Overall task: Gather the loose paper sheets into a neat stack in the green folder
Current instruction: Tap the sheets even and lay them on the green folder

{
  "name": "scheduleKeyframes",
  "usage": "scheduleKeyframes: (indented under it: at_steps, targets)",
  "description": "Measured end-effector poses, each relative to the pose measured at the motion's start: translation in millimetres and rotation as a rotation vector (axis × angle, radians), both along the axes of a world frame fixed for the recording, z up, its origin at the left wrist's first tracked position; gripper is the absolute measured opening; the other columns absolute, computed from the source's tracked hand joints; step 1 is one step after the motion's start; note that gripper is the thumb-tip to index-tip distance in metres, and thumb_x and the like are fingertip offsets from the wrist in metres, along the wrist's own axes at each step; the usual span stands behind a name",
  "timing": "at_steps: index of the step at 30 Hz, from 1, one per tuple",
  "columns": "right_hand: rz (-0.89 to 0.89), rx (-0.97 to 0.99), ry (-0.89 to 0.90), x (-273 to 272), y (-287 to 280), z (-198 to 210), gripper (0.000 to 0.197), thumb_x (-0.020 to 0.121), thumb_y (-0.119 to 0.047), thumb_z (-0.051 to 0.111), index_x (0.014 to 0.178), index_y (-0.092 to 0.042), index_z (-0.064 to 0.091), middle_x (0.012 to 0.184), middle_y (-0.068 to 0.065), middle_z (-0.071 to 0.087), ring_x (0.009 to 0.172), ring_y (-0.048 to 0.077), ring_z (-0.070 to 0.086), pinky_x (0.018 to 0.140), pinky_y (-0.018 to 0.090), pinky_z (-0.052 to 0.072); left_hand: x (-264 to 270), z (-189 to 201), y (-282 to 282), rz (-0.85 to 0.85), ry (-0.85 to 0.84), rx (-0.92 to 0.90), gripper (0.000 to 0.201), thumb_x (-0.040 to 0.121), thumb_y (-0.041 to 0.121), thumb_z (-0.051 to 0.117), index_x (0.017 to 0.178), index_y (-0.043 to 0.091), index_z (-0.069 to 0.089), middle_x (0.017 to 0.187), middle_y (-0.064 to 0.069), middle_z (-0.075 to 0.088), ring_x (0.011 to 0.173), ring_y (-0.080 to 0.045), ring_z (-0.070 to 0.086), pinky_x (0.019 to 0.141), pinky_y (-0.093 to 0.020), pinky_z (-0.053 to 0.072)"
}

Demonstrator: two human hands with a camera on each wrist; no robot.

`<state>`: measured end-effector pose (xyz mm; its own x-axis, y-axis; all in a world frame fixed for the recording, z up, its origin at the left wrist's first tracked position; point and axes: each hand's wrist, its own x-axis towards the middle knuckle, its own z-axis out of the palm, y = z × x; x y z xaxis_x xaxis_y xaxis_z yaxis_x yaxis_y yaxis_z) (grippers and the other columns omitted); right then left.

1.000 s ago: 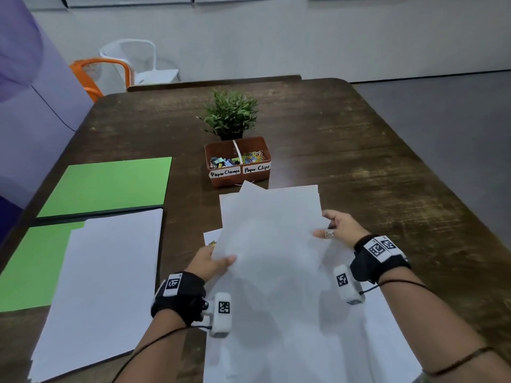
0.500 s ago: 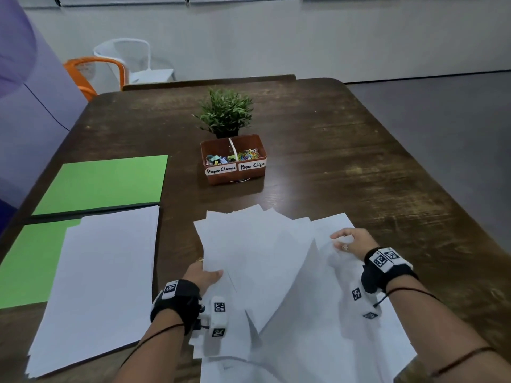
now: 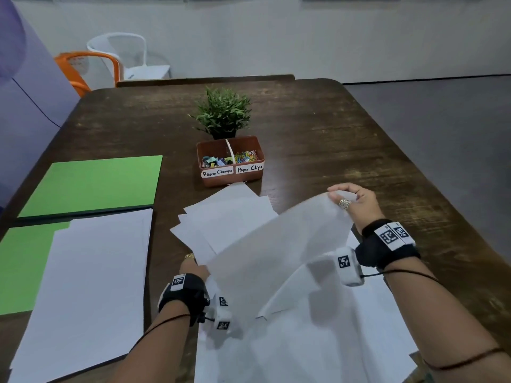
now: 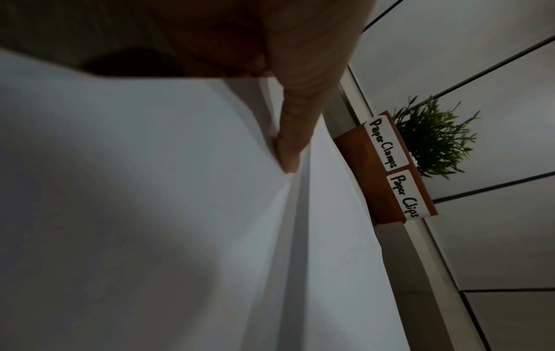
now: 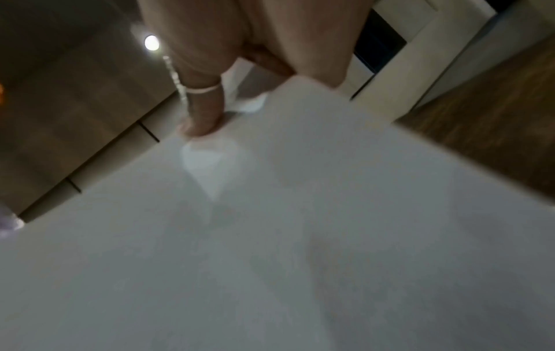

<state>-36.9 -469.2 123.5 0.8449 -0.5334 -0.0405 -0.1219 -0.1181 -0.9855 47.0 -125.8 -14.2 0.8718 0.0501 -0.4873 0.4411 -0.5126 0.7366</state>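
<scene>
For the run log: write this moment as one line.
step: gathering | right hand: pinches lifted sheet corner | left hand: holds loose sheets | green folder: open, neat stack inside

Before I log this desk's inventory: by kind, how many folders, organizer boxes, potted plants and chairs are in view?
Green folders: 2, one closed, one open under a paper stack
Organizer box: 1
Potted plant: 1
Chairs: 2, orange and white
Total: 6

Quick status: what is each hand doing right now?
Left hand: mostly hidden under the loose sheets; its thumb presses on them.
Right hand: pinches the corner of a lifted sheet.
</scene>
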Motion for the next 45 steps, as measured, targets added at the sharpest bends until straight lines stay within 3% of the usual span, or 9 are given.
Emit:
scheduleKeyframes:
  at_steps: [11,16,19,22,28,34,38,42,45]
  targets:
    - [-0.532,0.126,0.412,5,-19,-92,0.022,0.085,-0.004,0.059,0.103,-0.012,0.070,0.087,0.009,0.065,0.065,0.020,0.057,0.055,0.024,0.051,22,-13,-7,0.120,0.155,-0.026,0.064,0.080,0.054,0.062,0.110,-0.002,0.060,0.120,-0.020,0.060,0.104,-0.034,0.058,0.091,-0.037,0.043]
    - [-0.375,-0.049,0.502,-3,5,-121,0.029,0.084,0.000,0.053,0.106,-0.010,0.069,0.092,0.013,0.066,0.077,0.026,0.059,0.066,0.020,0.047,26,-16,-21,0.094,0.025,-0.080,0.036,0.085,0.016,0.067,0.110,-0.008,0.057,0.114,-0.022,0.061,0.100,-0.032,0.059,0.079,-0.031,0.042]
    - [-0.157,-0.321,0.574,-1,24,-127,0.029,0.086,-0.004,0.057,0.112,-0.010,0.066,0.110,0.014,0.066,0.104,0.028,0.060,0.088,0.025,0.043,30,-12,-35,0.128,-0.011,-0.148,0.048,0.086,0.027,0.066,0.122,-0.001,0.052,0.119,-0.012,0.060,0.110,-0.028,0.056,0.089,-0.029,0.041]
    - [0.141,-0.561,0.692,4,41,-133,0.048,0.083,-0.021,0.067,0.129,-0.017,0.055,0.138,0.011,0.046,0.130,0.026,0.039,0.104,0.028,0.033,34,-11,-44,0.184,-0.003,-0.227,0.068,0.071,0.044,0.077,0.123,0.010,0.051,0.114,-0.002,0.063,0.102,-0.022,0.059,0.092,-0.032,0.046]
    - [0.375,-0.684,0.851,5,53,-137,0.066,0.087,-0.038,0.061,0.145,-0.027,0.031,0.157,-0.004,0.014,0.145,0.023,0.005,0.114,0.033,0.022,33,-7,-60,0.069,-0.053,-0.133,0.064,0.076,0.018,0.077,0.128,-0.002,0.046,0.127,-0.016,0.056,0.114,-0.031,0.056,0.093,-0.030,0.043]
    - [0.059,-0.308,0.454,13,45,-103,0.096,0.071,-0.038,0.078,0.147,-0.013,0.025,0.152,0.005,0.027,0.141,0.021,0.022,0.112,0.034,0.022,20,12,-36,0.069,-0.102,-0.374,0.028,0.078,-0.001,0.070,0.104,0.003,0.063,0.106,-0.017,0.067,0.096,-0.027,0.065,0.092,-0.048,0.050]
    - [0.111,-0.139,0.309,31,44,-65,0.098,0.063,-0.033,0.084,0.144,-0.016,0.031,0.149,0.000,0.033,0.138,0.016,0.029,0.111,0.030,0.028,18,49,-24,0.025,-0.159,-0.465,0.021,0.080,0.002,0.071,0.066,0.008,0.056,0.061,0.004,0.064,0.052,-0.004,0.059,0.062,-0.021,0.052]
    - [0.260,0.176,0.063,36,51,-26,0.062,0.049,-0.012,0.086,0.105,-0.013,0.060,0.098,-0.005,0.072,0.094,0.012,0.066,0.077,0.017,0.052,24,76,-17,0.055,-0.240,-0.542,0.065,0.054,0.042,0.089,0.093,0.000,0.057,0.089,-0.008,0.065,0.083,-0.025,0.064,0.079,-0.040,0.053]
    - [0.254,0.143,0.011,32,58,-9,0.051,0.055,-0.007,0.083,0.103,-0.009,0.065,0.089,-0.007,0.073,0.085,0.006,0.068,0.078,0.021,0.053,17,102,-22,0.009,-0.318,-0.621,0.035,0.065,0.016,0.084,0.093,0.007,0.064,0.083,0.004,0.073,0.080,-0.010,0.068,0.081,-0.027,0.054]
